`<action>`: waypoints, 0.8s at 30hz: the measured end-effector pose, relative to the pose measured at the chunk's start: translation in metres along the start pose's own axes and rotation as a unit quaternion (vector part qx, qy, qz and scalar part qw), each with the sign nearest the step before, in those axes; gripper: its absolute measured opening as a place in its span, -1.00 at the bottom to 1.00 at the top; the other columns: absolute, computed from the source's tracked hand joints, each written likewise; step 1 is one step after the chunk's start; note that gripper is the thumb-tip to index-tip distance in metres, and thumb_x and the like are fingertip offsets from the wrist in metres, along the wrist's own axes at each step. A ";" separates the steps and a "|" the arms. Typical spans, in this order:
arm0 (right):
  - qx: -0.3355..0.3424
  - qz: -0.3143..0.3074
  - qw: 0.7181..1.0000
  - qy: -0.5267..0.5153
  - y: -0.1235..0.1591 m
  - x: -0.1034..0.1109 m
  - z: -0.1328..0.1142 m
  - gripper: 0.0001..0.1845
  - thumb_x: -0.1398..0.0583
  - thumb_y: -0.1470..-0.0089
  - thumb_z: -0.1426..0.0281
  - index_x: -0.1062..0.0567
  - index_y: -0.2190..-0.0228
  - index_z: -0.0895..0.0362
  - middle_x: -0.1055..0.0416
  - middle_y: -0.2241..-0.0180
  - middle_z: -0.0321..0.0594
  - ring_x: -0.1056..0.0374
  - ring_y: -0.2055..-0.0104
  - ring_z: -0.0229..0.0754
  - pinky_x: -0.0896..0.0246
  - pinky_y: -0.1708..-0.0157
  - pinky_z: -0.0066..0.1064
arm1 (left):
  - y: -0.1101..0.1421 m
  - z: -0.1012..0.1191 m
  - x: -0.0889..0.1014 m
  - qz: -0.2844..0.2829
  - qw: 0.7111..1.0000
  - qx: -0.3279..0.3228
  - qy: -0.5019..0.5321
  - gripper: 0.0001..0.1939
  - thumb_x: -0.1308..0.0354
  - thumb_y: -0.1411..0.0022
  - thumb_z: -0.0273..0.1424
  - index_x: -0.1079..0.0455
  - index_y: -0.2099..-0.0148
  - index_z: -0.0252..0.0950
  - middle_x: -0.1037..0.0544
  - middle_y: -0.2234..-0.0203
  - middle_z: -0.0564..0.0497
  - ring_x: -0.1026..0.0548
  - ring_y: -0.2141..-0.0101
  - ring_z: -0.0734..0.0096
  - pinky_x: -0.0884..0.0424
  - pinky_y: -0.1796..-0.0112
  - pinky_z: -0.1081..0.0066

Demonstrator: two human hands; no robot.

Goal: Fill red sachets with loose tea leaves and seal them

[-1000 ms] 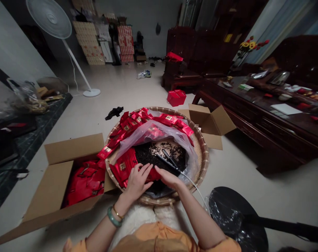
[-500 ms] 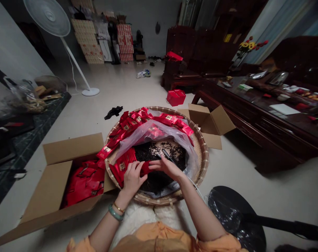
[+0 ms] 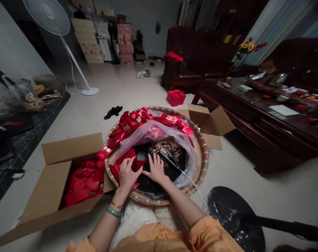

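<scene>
Red packet (image 3: 140, 163), open mouth upward

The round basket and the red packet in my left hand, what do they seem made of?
The round basket: probably bamboo, dull finish, judging by its tan, banded rim. The red packet: perhaps foil-lined film, slightly glossy; its grey inside shows.

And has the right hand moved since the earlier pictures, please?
Yes. Judged against the rim of the woven basket, the right hand has moved to the left, and it is now spread over the dark loose pieces.
</scene>
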State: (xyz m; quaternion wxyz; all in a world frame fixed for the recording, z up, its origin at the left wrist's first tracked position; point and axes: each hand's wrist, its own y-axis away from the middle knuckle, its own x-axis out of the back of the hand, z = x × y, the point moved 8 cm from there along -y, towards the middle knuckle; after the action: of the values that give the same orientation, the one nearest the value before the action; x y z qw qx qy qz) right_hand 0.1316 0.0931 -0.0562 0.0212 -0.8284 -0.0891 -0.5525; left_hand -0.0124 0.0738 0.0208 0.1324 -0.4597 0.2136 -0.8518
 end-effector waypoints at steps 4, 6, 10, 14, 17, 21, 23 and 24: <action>0.041 0.033 0.998 0.040 -0.003 0.009 -0.011 -0.37 -0.09 -0.07 0.06 -0.21 -0.11 0.08 -0.20 -0.05 0.11 -0.13 -0.05 0.11 -0.02 0.04 -0.06 | -0.001 0.000 0.003 0.000 1.000 0.009 0.011 -0.53 -0.20 -0.03 -0.24 -0.34 0.00 -0.30 -0.39 0.27 -0.08 -0.41 0.22 0.22 -0.37 0.20 0.27; 0.041 0.036 0.998 0.044 -0.002 0.012 -0.008 -0.44 -0.07 -0.09 0.07 -0.28 -0.06 0.08 -0.28 0.08 0.06 -0.18 0.04 0.07 -0.09 0.11 -0.13 | -0.001 0.000 0.003 -0.005 1.000 0.011 0.017 -0.53 -0.20 -0.04 -0.24 -0.34 0.00 -0.30 -0.39 0.27 -0.08 -0.41 0.22 0.22 -0.37 0.19 0.27; 0.060 0.043 0.996 0.047 0.001 0.013 -0.010 -0.37 -0.13 0.00 0.03 -0.27 -0.06 0.04 -0.20 -0.02 0.05 -0.11 -0.02 0.11 -0.06 0.09 -0.11 | -0.003 0.002 0.000 0.001 1.000 0.013 0.026 -0.52 -0.21 -0.02 -0.24 -0.35 0.00 -0.30 -0.39 0.27 -0.08 -0.41 0.23 0.23 -0.37 0.19 0.28; 0.098 0.025 0.993 0.057 0.000 0.009 -0.019 -0.39 -0.15 0.00 0.05 -0.29 -0.02 0.09 -0.18 -0.05 0.05 -0.12 -0.01 0.09 -0.07 0.08 -0.10 | -0.005 0.006 -0.001 0.005 0.999 0.010 0.038 -0.52 -0.20 -0.03 -0.26 -0.34 -0.01 -0.32 -0.39 0.27 -0.08 -0.41 0.23 0.24 -0.37 0.19 0.29; 0.116 0.019 0.992 0.050 -0.001 0.012 -0.017 -0.59 -0.12 -0.06 0.12 -0.39 0.13 0.11 -0.30 0.12 -0.03 -0.20 0.09 0.00 -0.14 0.17 -0.22 | -0.006 0.007 0.001 0.005 0.999 0.008 0.033 -0.52 -0.20 -0.04 -0.25 -0.34 -0.01 -0.32 -0.39 0.27 -0.08 -0.41 0.23 0.24 -0.38 0.19 0.29; 0.106 0.035 0.993 -0.020 -0.002 0.021 -0.006 -0.78 -0.17 -0.04 0.25 -0.44 0.28 0.10 -0.33 0.22 -0.12 -0.24 0.16 -0.10 -0.16 0.20 -0.33 | -0.005 0.006 0.003 0.008 1.000 0.010 0.021 -0.52 -0.21 -0.03 -0.25 -0.35 0.00 -0.32 -0.39 0.28 -0.07 -0.41 0.23 0.24 -0.37 0.19 0.29; 0.080 0.058 0.987 -0.124 -0.004 0.027 0.003 -0.85 -0.19 -0.01 0.32 -0.45 0.33 0.10 -0.33 0.26 -0.18 -0.25 0.20 -0.14 -0.16 0.19 -0.36 | -0.004 0.006 0.003 0.011 1.000 0.008 0.021 -0.53 -0.21 -0.02 -0.25 -0.35 0.01 -0.31 -0.39 0.29 -0.07 -0.41 0.23 0.24 -0.37 0.19 0.28; 0.058 0.075 0.975 -0.202 -0.006 0.031 0.009 -0.88 -0.19 0.01 0.35 -0.46 0.36 0.10 -0.34 0.28 -0.21 -0.26 0.21 -0.16 -0.15 0.17 -0.36 | -0.004 0.007 0.003 0.011 1.000 0.006 0.022 -0.53 -0.21 -0.02 -0.25 -0.35 0.01 -0.32 -0.39 0.29 -0.07 -0.41 0.23 0.24 -0.37 0.19 0.29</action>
State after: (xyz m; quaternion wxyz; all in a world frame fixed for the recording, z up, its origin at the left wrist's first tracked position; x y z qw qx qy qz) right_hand 0.1505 0.1036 -0.0315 0.0926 -0.9246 -0.0611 -0.3644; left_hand -0.0086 0.0741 0.0283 0.1397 -0.4374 0.2168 -0.8615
